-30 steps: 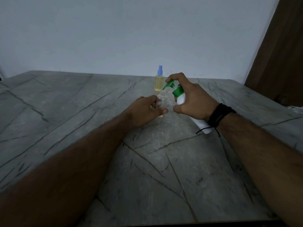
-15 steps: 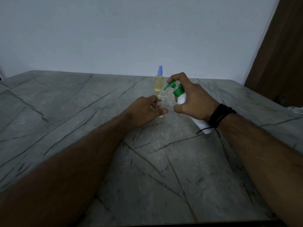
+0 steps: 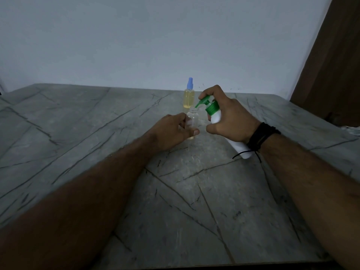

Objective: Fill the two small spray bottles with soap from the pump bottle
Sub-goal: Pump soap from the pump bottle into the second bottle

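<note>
On a grey veined desk (image 3: 78, 133), an uncapped clear spray bottle (image 3: 192, 119) is steadied by the curled fingers of the left hand (image 3: 171, 133). At its 3 o'clock, the tilted pump bottle (image 3: 216, 117) is gripped by the right hand (image 3: 231, 121), nozzle over the opening. At 12 o'clock a capped, filled bottle (image 3: 189, 98) stands. The second fill appears under way; pumping is called for next.

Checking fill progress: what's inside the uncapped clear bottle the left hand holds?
The clear bottle looks mostly empty, with a thin yellowish layer at its base. The left hand hides part of the lower body, so the exact level is unclear.
</note>
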`<move>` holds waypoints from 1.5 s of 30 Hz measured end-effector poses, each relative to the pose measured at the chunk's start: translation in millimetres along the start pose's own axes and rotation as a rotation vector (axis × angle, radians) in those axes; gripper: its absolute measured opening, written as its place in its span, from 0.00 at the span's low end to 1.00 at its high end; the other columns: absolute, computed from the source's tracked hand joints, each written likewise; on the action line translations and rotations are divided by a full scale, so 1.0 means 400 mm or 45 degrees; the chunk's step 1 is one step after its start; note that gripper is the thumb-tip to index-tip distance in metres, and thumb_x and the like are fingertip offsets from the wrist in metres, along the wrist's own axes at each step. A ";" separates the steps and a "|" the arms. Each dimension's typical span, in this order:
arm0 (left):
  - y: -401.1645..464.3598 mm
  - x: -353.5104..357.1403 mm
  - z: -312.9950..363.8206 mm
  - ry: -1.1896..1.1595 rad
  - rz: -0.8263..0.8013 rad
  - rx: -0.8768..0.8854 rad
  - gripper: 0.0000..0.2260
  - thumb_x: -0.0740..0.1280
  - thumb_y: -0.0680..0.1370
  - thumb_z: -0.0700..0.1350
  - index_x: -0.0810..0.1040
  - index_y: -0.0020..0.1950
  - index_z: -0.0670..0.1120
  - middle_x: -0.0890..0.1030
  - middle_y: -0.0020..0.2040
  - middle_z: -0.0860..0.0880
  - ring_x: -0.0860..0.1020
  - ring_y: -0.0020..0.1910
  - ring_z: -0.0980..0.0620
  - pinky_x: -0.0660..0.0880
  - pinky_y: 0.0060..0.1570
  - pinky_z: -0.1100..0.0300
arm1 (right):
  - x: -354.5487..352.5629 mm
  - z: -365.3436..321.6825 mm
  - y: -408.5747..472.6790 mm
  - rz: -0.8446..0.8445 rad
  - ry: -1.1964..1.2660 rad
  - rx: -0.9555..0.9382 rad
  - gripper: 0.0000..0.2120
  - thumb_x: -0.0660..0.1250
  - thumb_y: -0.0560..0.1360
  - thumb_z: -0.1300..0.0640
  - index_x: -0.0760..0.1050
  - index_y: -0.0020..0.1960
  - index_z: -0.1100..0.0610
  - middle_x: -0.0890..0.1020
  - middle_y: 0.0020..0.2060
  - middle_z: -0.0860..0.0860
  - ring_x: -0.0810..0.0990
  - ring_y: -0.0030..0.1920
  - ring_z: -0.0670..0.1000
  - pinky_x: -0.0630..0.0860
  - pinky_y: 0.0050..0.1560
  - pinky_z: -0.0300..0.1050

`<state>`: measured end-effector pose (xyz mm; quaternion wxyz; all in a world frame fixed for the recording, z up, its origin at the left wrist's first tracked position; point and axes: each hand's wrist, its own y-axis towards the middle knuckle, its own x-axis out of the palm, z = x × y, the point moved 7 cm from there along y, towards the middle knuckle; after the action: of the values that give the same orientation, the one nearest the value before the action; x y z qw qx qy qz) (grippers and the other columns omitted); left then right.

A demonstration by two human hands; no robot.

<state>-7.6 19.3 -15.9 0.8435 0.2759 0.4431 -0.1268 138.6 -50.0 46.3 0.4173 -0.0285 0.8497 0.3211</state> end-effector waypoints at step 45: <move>0.009 0.010 -0.016 0.000 0.003 -0.019 0.22 0.63 0.71 0.70 0.73 0.56 0.57 0.74 0.49 0.60 0.72 0.43 0.63 0.65 0.36 0.65 | -0.001 -0.004 0.000 0.005 -0.007 -0.003 0.32 0.73 0.65 0.63 0.66 0.65 0.50 0.78 0.36 0.43 0.79 0.35 0.50 0.75 0.36 0.45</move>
<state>-8.0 26.3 -20.7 0.8456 0.2702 0.4438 -0.1226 138.1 -51.0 47.3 0.4189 -0.0263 0.8483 0.3229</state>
